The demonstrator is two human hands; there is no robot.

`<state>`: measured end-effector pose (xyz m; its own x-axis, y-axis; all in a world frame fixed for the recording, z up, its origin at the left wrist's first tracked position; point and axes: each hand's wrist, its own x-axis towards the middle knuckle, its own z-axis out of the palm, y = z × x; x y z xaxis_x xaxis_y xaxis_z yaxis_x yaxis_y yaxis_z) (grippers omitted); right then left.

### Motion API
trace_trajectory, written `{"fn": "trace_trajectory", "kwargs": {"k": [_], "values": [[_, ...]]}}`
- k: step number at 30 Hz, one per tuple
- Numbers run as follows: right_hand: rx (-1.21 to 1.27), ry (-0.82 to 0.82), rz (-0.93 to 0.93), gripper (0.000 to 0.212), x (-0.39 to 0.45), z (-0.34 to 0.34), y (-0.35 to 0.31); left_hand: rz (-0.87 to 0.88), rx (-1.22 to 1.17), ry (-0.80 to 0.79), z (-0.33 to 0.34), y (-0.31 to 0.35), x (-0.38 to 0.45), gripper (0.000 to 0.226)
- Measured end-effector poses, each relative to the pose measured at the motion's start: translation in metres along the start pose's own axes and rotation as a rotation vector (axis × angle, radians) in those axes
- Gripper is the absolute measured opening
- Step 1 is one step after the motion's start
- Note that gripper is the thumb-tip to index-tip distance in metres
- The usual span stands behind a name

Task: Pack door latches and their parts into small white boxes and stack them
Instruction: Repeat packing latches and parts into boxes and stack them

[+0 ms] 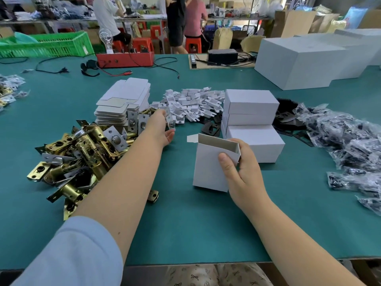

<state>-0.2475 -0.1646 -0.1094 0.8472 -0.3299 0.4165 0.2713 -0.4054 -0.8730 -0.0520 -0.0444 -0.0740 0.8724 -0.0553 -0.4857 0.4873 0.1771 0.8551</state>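
White open box [208,164] gripped in right hand [240,172]; left hand [159,129] pinching small white part [171,123] beside latch pile [82,153]

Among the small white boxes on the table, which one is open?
The small box held upright in the right hand, its top flap raised. The three boxes in the stack behind it are all closed.

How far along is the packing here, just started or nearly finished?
Early on. Done: a few closed white boxes stacked. In hand: the right hand holds an open box; the left hand picks a small part beside the white inserts. Left: a big heap of latches, flat cartons and bagged parts.
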Motion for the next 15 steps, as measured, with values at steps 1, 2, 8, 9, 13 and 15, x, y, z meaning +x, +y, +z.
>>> {"fn": "trace_trajectory", "kwargs": {"k": [1,2,8,9,13,15], "values": [[-0.005,-0.006,-0.002,0.034,0.000,0.000,0.001,-0.030,-0.039,0.004,0.000,0.002,0.002,0.018],[-0.007,-0.011,-0.003,0.038,-0.001,0.000,0.001,-0.062,-0.096,0.008,0.000,0.004,0.003,0.018],[0.013,-0.007,-0.009,0.037,0.001,0.000,0.001,-0.100,-0.297,0.092,0.003,-0.004,0.004,0.021],[0.017,-0.006,-0.010,0.034,0.001,0.000,0.001,-0.087,-0.290,0.136,0.006,-0.008,0.003,0.016],[0.036,-0.003,-0.004,0.030,0.000,0.000,-0.001,-0.090,-0.297,0.156,0.014,-0.023,0.000,0.018],[0.044,0.002,-0.011,0.024,0.000,-0.001,-0.002,-0.113,-0.278,0.068,0.013,-0.027,-0.003,0.027]]}}
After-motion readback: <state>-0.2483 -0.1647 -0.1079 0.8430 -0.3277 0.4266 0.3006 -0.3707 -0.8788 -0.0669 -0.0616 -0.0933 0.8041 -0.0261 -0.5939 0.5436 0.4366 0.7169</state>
